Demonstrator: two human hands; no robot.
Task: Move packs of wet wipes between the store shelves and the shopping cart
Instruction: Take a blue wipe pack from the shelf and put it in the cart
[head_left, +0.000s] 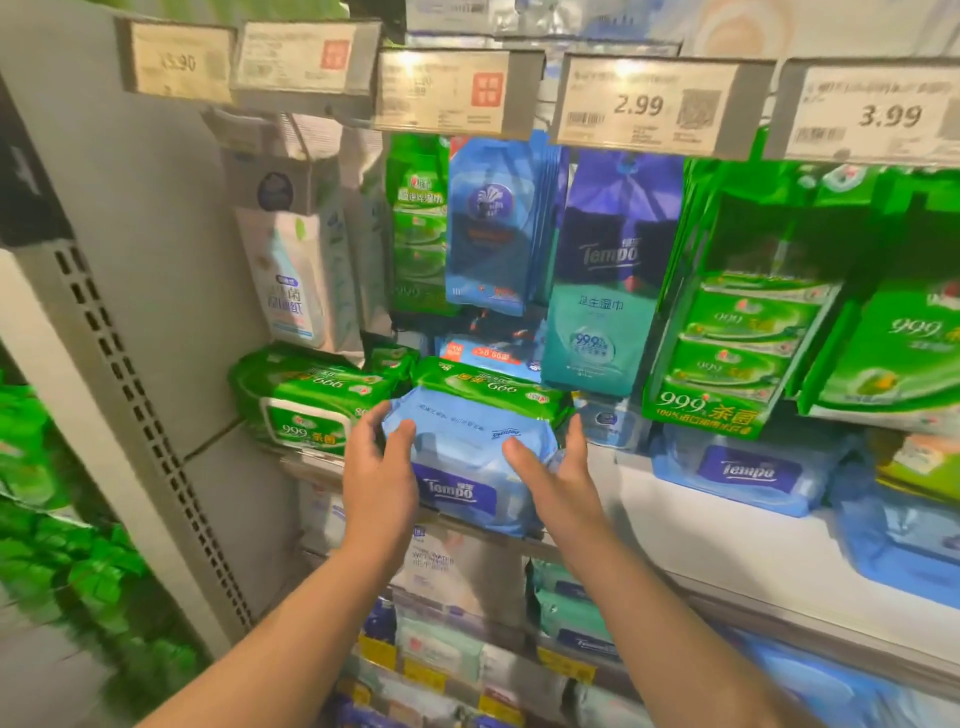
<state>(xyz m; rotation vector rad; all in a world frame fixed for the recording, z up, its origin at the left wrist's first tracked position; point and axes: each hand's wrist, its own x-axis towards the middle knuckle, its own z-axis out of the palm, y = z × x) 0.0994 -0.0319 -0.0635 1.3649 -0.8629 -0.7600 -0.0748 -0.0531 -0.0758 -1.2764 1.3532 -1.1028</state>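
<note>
Fingers: on both sides I see them curved around the ends of one blue Tempo pack (467, 467), so both hands are grasping it.
Far left: green packs (31, 447) are blurred at the edge of the view, beside the grey perforated upright (135, 395).
Left hand (379, 467): my thumb lies on the top face of the pack and the fingers wrap around its left end.
Blue Tempo pack: it is at the front edge of the white shelf (727, 540). I cannot tell if it rests on the shelf or is lifted. A green 999 pack (488, 387) lies just behind it, touching its top.
Right hand (561, 478): the thumb presses the top face near the label, the fingers go around the right end.
Left neighbour: another green pack with lid (306, 405) lies on the same shelf.
Above: hanging packs, green, blue and a teal Tempo bag (602, 291), under price tags showing 2.99 (639, 104) and 3.99 (889, 115).
Right: a second blue Tempo pack (748, 467) lies on the shelf, well apart from my hands.
</note>
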